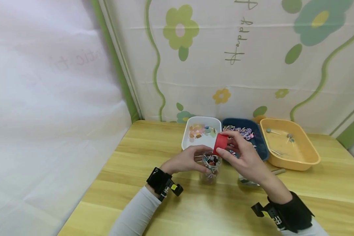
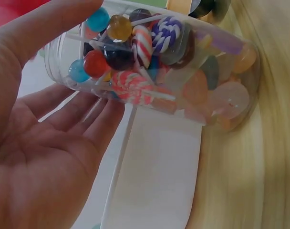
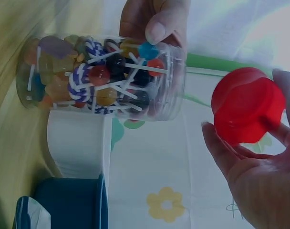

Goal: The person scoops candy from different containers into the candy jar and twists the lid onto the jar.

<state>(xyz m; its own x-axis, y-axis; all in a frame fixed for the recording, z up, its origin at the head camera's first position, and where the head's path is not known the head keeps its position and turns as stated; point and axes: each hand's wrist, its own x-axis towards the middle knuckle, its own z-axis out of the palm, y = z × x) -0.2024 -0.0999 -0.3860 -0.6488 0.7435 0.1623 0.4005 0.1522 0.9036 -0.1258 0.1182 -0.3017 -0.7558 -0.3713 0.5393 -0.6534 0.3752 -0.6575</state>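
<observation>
A clear jar (image 1: 211,167) filled with candies and small lollipops stands upright on the wooden table. My left hand (image 1: 191,159) grips it near the top, thumb on the near side and fingers behind, as the left wrist view of the jar (image 2: 150,67) shows. Striped twists, round lollipops and white sticks fill the jar (image 3: 102,78) in the right wrist view. Its mouth is uncovered. My right hand (image 1: 245,155) holds a red lid (image 1: 221,143) just above and right of the mouth, pinched between thumb and fingers; the lid (image 3: 245,105) is apart from the jar.
Behind the hands stand a white tray (image 1: 186,137) with gummy candies, a dark blue tray (image 1: 262,144) with striped lollipops and a yellow tray (image 1: 301,160) with a few lollipops. A clear object (image 1: 247,181) lies partly under my right forearm. A printed curtain (image 1: 206,75) hangs behind.
</observation>
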